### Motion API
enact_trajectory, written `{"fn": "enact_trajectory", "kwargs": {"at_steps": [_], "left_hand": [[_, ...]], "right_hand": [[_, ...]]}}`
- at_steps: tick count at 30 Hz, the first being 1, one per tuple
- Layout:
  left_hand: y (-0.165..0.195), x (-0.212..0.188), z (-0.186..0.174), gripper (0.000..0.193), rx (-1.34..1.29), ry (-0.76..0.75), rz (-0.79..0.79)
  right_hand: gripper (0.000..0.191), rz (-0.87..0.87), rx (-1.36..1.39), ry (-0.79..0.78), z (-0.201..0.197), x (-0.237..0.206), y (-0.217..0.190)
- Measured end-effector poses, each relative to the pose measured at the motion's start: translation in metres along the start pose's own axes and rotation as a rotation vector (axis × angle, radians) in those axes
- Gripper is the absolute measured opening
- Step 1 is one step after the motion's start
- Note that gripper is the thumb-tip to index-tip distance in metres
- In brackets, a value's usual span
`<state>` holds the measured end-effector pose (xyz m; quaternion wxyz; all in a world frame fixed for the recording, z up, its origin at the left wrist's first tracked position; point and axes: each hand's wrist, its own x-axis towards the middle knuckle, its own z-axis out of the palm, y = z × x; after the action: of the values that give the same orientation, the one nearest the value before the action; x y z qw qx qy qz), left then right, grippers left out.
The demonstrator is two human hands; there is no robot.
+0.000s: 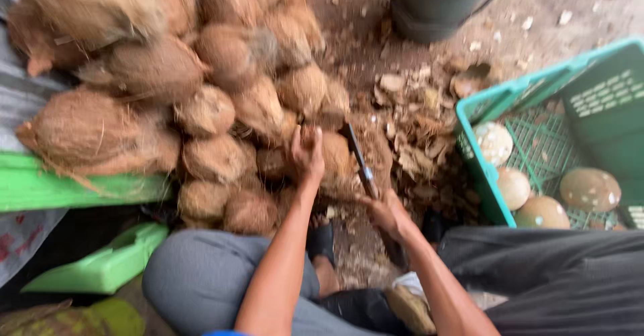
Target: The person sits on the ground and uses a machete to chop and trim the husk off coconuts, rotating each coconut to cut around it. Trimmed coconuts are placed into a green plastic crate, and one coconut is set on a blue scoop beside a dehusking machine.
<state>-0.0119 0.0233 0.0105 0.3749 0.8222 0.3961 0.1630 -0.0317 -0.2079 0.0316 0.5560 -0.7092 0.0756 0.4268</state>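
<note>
- The left hand (pixel 306 153) lies spread, palm down, over a round, hairy brown coconut (pixel 333 158) at the near edge of the coconut pile (pixel 201 87).
- The right hand (pixel 388 214) is wrapped tight around the handle of a long, dark, flat-bladed knife (pixel 359 158); its blade slants up to touch the right side of that same coconut.
- The pile, just left of the coconut, is a mound of fibrous, rough-husked brown shells.
- Right of the coconut, dry, flaky husk chips (pixel 416 141) litter the dirt ground.
- Further right of the coconut stands a teal plastic crate (pixel 510 94) with lattice walls, holding smooth, pale, peeled coconuts (pixel 590 188).
- Beyond the coconut, at the top, sits a dark grey round bucket (pixel 436 7).
- Well left of the coconut lies a bright green plastic board (pixel 74 188).
</note>
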Motion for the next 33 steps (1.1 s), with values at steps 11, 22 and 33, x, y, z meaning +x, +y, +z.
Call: {"fn": "enact_trajectory", "kwargs": {"at_steps": [11, 22, 33], "left_hand": [[0.0, 0.016, -0.023, 0.097, -0.029, -0.411, -0.358], [-0.005, 0.01, -0.013, 0.094, -0.057, -0.411, -0.368], [0.013, -0.012, -0.001, 0.103, -0.565, -0.143, -0.35]], "right_hand": [[0.034, -0.244, -0.04, 0.213, -0.029, -0.064, -0.096], [0.038, -0.279, -0.2, 0.206, -0.021, -0.076, -0.092], [0.036, -0.292, -0.186, 0.305, -0.037, -0.071, -0.085]]}}
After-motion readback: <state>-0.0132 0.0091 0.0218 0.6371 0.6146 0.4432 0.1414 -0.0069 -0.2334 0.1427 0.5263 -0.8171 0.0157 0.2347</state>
